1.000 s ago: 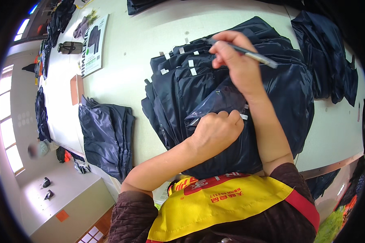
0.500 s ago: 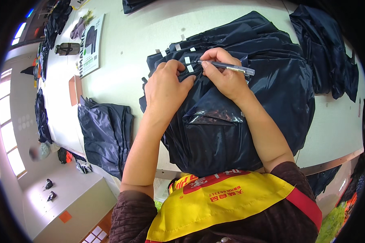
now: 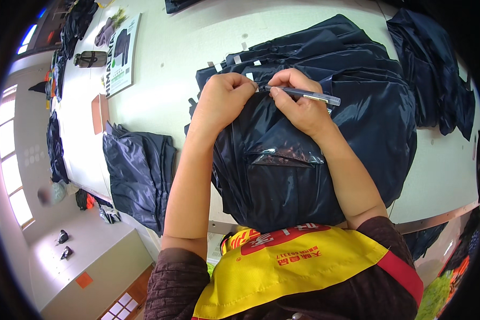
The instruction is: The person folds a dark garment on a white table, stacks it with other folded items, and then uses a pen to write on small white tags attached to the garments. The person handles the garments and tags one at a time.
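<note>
A stack of glossy dark navy garments (image 3: 368, 122) lies on the table before me, with small white tags (image 3: 238, 60) sticking out along its far left edge. My left hand (image 3: 224, 101) rests over that edge. Its thumb and forefinger are pinched together on a white tag (image 3: 250, 76), mostly covered by the fingertips. In my right hand (image 3: 304, 109) is a slim pen (image 3: 322, 97) with a clear barrel, its tip pointing left at the pinched tag. Whether the tip touches is too small to tell. A clear plastic pocket (image 3: 288, 156) shows on the top garment.
Folded dark garments (image 3: 138, 173) lie at the left table edge, and more dark garments (image 3: 432, 74) at the far right. Beyond the left pile are an open cardboard box (image 3: 100, 113), a printed board (image 3: 124, 56) and a dark bottle (image 3: 89, 59). The pale table (image 3: 192, 42) has a metal-trimmed front edge.
My left hand has turned and closed its thumb and forefinger at the tag, where the fingers were spread around it. My right hand with the pen has shifted slightly right.
</note>
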Demonstrator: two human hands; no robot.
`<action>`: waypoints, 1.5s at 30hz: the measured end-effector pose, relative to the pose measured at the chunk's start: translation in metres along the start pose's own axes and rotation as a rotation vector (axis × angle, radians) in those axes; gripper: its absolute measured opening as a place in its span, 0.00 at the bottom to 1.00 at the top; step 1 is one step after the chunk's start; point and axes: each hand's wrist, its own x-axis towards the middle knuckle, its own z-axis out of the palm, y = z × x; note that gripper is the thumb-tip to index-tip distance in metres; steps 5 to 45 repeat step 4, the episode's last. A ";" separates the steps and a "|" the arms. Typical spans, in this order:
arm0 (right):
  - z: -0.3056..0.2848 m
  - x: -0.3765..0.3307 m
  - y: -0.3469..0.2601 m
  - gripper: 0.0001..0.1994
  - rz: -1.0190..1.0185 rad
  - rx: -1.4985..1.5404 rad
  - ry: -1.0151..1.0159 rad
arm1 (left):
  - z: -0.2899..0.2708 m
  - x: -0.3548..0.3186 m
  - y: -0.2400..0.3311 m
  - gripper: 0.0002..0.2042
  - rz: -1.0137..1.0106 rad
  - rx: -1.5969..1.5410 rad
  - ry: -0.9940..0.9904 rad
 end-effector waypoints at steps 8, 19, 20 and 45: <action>0.001 0.000 -0.003 0.06 -0.026 -0.077 -0.016 | 0.000 0.005 -0.007 0.10 -0.016 -0.072 -0.007; 0.001 0.000 -0.003 0.06 -0.026 -0.077 -0.016 | 0.000 0.005 -0.007 0.10 -0.016 -0.072 -0.007; 0.001 0.000 -0.003 0.06 -0.026 -0.077 -0.016 | 0.000 0.005 -0.007 0.10 -0.016 -0.072 -0.007; 0.001 0.000 -0.003 0.06 -0.026 -0.077 -0.016 | 0.000 0.005 -0.007 0.10 -0.016 -0.072 -0.007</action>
